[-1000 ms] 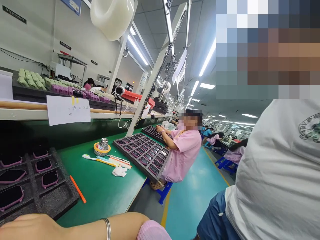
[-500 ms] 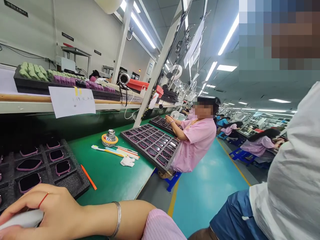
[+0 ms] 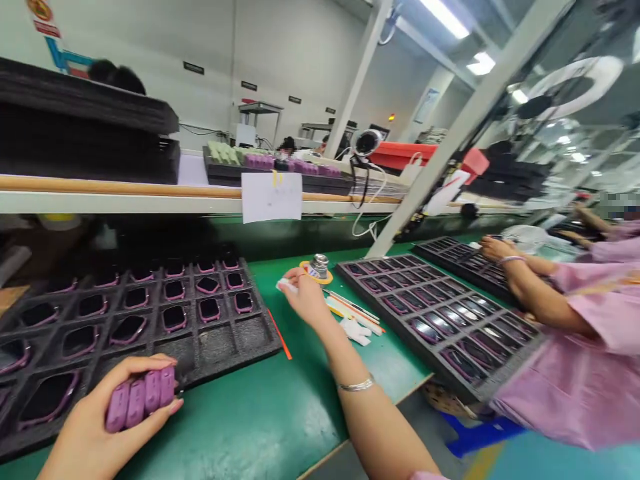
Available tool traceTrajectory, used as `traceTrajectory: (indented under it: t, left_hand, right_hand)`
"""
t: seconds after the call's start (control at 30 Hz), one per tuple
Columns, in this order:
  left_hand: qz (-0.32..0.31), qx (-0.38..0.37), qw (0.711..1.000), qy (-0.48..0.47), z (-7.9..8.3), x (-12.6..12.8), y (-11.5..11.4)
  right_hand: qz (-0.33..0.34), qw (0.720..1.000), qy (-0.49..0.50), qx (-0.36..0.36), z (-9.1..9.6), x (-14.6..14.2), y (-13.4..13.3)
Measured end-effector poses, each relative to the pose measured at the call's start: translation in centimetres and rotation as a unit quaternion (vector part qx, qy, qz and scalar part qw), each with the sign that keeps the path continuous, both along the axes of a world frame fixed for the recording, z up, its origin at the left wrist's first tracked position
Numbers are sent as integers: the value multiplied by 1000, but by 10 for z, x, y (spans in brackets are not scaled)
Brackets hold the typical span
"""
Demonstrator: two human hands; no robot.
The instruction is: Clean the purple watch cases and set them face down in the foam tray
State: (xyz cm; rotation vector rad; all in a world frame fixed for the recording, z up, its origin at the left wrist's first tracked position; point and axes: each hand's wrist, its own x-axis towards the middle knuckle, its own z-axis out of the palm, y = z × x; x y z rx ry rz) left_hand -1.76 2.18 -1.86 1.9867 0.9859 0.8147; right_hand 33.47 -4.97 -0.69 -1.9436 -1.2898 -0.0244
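Observation:
My left hand (image 3: 107, 417) is closed around a row of several purple watch cases (image 3: 141, 399), held side by side over the front edge of a black foam tray (image 3: 215, 373). In the tray's compartments lie watches (image 3: 175, 318) with dark faces and purple frames; a few front compartments hold none. My right hand (image 3: 306, 297), a silver bangle at its wrist, pinches a small white wipe (image 3: 287, 285) above the green bench. Just beside it stands a metal dispenser bottle (image 3: 319, 265) in a roll of yellow tape (image 3: 327, 279).
An orange stick (image 3: 280, 335) lies along the tray's right edge. Brushes and sticks (image 3: 353, 307) and a crumpled white wipe (image 3: 356, 331) lie right of my hand. Another watch tray (image 3: 400, 300) sits beyond, near a co-worker in pink (image 3: 565, 373). A slanted post (image 3: 450, 140) rises behind.
The view has swung left toward the bench. My right hand has moved from the tray to beside the bottle. My left hand with the purple cases has come into view.

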Motion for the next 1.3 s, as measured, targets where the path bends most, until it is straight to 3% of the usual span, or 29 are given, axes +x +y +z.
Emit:
traceTrajectory:
  t: [0.13, 0.37, 0.53, 0.63, 0.8, 0.9, 1.03, 1.13, 1.3]
  left_hand:
    - [14, -55, 998, -38, 11, 8, -11]
    - [-18, -65, 996, -59, 7, 5, -11]
    - [-29, -53, 997, -54, 11, 5, -11]
    - [-46, -37, 997, -39, 16, 6, -12]
    - [-71, -53, 995, -53, 19, 6, -16]
    - [-84, -72, 991, -77, 17, 6, -16]
    - [-89, -72, 989, -91, 15, 5, -16]
    - [-98, -74, 989, -86, 17, 6, -16]
    - [-93, -104, 987, -77, 20, 6, -14]
  right_hand:
    - [-9, 996, -27, -82, -11, 22, -8]
    - [-102, 976, -71, -181, -7, 60, -43]
    - [-107, 961, -97, -234, -14, 57, -52]
    - [-108, 966, -133, -193, -8, 45, -44]
    - [-74, 977, -198, -37, 10, 3, -33]
    - [28, 971, -233, 39, 12, -50, -29]
    - [202, 933, -285, 91, 14, -114, -16]
    - [250, 908, -319, 104, 22, -121, 4]
    - [220, 913, -319, 129, 32, -106, 25]
